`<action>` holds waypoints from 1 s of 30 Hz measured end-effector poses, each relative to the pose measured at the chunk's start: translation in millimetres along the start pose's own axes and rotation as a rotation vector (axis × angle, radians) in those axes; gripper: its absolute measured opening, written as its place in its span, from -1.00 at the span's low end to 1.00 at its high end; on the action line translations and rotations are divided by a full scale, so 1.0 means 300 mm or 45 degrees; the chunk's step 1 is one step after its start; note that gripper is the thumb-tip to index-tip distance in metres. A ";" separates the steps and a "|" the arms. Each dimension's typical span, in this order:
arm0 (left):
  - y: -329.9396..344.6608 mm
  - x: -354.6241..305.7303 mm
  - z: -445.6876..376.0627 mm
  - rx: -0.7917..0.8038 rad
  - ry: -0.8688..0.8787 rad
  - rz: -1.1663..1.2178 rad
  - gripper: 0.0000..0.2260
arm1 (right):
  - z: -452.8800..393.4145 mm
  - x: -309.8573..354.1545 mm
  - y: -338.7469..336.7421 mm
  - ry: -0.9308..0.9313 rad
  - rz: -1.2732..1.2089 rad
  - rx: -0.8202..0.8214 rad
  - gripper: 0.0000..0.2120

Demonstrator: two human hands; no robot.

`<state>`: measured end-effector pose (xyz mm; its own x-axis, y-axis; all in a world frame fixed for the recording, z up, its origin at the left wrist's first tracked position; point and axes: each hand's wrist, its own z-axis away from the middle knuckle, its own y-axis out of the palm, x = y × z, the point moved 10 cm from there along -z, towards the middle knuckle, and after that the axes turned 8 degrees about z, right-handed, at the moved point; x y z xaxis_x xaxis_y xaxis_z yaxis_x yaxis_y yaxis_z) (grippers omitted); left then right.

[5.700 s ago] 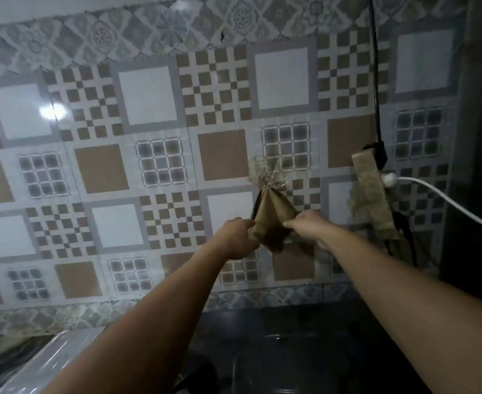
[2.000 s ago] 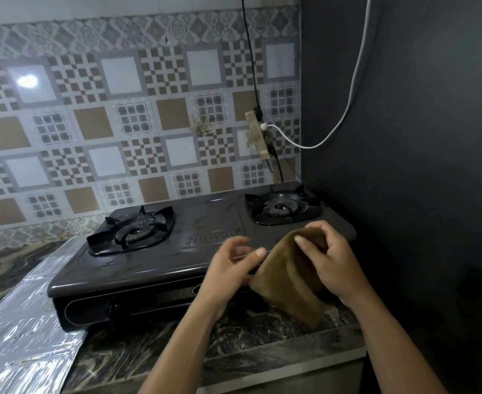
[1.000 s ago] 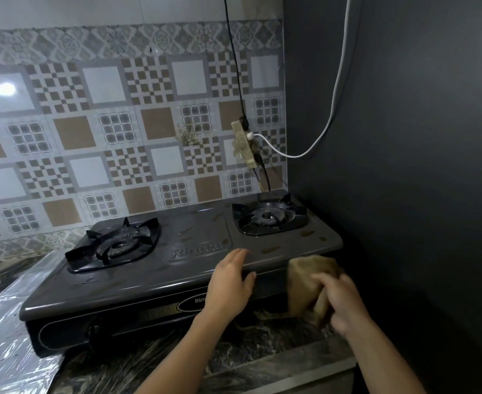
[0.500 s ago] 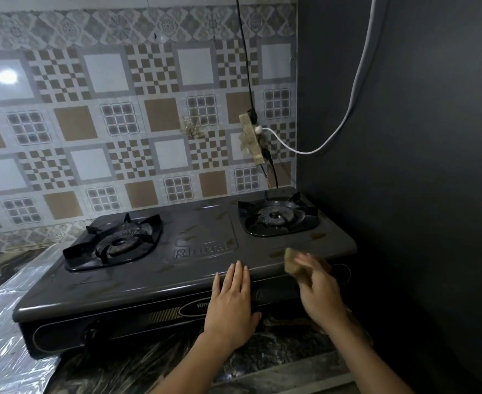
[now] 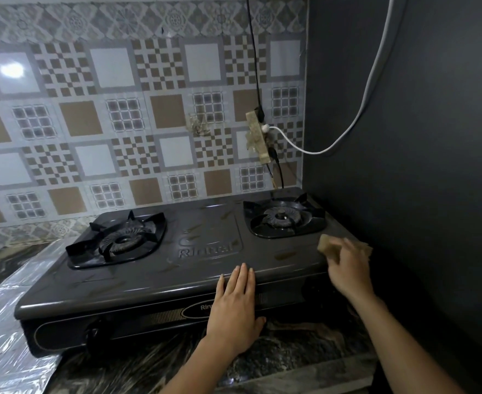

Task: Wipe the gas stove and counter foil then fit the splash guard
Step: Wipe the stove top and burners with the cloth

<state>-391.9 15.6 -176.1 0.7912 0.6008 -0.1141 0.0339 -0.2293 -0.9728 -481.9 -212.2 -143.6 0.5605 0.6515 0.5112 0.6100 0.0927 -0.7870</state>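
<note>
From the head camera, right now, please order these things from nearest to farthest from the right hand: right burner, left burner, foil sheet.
Measured from the right hand, which presses a brown cloth on the stove's right edge:
1. Right burner, just behind and left of the hand.
2. Left burner, on the stove's left half.
3. Foil sheet, on the counter beyond the stove's left end.

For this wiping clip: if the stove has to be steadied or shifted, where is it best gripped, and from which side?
Probably the front edge of the gas stove, taken from the counter side, near where the left hand lies flat. The rounded top overhangs the control panel, giving the fingers a lip. The tiled wall behind and dark wall on the right leave no way in; the right hand presses the cloth there.
</note>
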 end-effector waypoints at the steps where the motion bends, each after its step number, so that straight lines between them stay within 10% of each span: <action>1: 0.000 0.000 -0.001 -0.010 -0.005 -0.003 -0.19 | 0.045 0.032 0.031 -0.088 -0.057 -0.049 -0.72; 7: 0.003 -0.002 0.001 -0.012 -0.009 -0.015 -0.17 | 0.222 0.176 0.077 -0.268 -0.627 0.166 -0.72; 12: 0.006 -0.004 0.002 -0.001 -0.011 -0.007 -0.15 | 0.019 0.050 -0.164 0.051 -0.605 -0.219 -0.74; 18: 0.005 -0.004 0.003 -0.007 -0.012 -0.005 -0.15 | 0.035 0.191 0.086 -0.187 -0.122 0.214 -0.75; 24: 0.004 -0.001 0.003 0.016 -0.010 0.003 -0.15 | 0.193 0.293 0.113 -0.348 -0.547 0.386 -0.77; 30: -0.001 -0.006 0.001 0.042 -0.011 0.004 -0.13 | -0.046 0.108 -0.181 -0.044 -0.382 -0.111 -0.77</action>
<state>-393.6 14.9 -175.6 0.7862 0.6065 -0.1188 0.0108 -0.2057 -0.9786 -489.2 -206.5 -79.7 0.3297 0.6299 0.7032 0.7920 0.2208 -0.5692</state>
